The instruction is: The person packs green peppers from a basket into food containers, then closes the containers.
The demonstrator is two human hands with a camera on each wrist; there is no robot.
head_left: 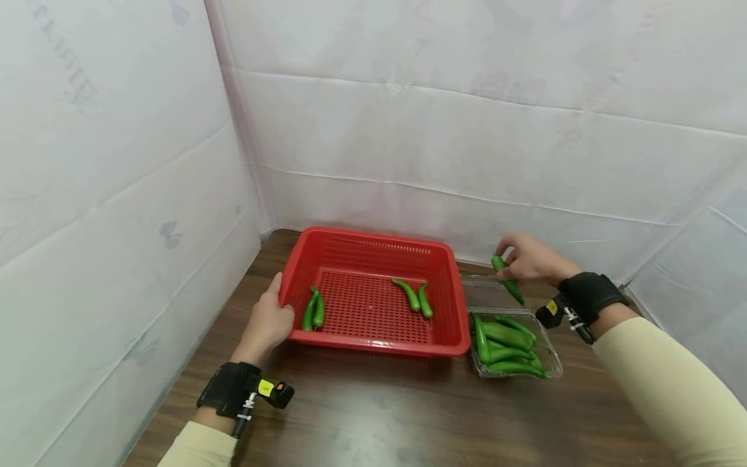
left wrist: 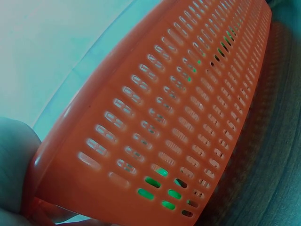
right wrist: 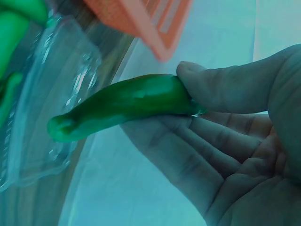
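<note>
A red plastic basket with slotted walls stands on the table. My left hand grips its left rim, thumb on the near-left corner; the left wrist view shows the basket's slotted side wall close up. In the basket lie two green chili peppers at the left and two more at the right. My right hand pinches a green chili pepper between thumb and fingers, above a clear plastic clamshell box. Several green peppers fill that box.
The clamshell's clear lid lies folded back behind the box, beside the basket's right wall. A brown wood-grain table carries everything. White sheeting walls rise close behind and at both sides.
</note>
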